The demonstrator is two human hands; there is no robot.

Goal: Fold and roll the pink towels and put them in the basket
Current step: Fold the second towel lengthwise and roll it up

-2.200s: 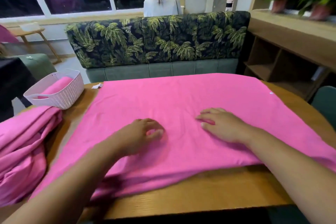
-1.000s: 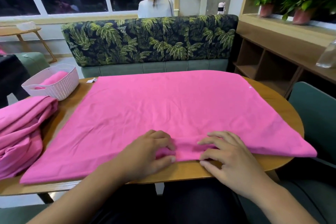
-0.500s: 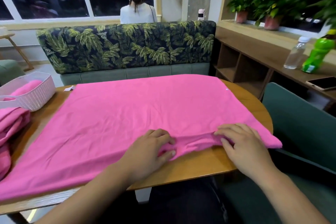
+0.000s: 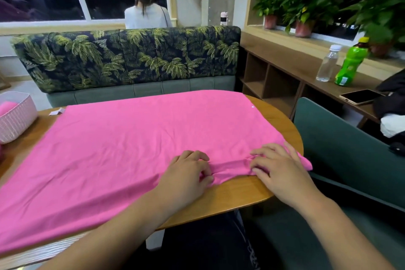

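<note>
A large pink towel (image 4: 135, 138) lies spread flat over the round wooden table (image 4: 241, 195). Along its near right edge a short stretch is bunched into a small roll. My left hand (image 4: 188, 175) pinches that rolled edge with curled fingers and thumb. My right hand (image 4: 278, 169) grips the same roll further right, near the towel's corner. The white woven basket (image 4: 15, 120) stands at the table's far left with a rolled pink towel (image 4: 5, 109) inside it, partly cut off by the frame.
A palm-print sofa (image 4: 131, 61) backs the table. A green chair (image 4: 350, 155) stands close on the right. A wooden shelf (image 4: 306, 76) carries two bottles (image 4: 350, 63) and a phone (image 4: 361, 96). A person (image 4: 146, 11) sits behind the sofa.
Both hands slid from the towel's middle to its near edge and took hold of it, bunching it into a small roll. My view swung right; the pile of towels on the left left the frame.
</note>
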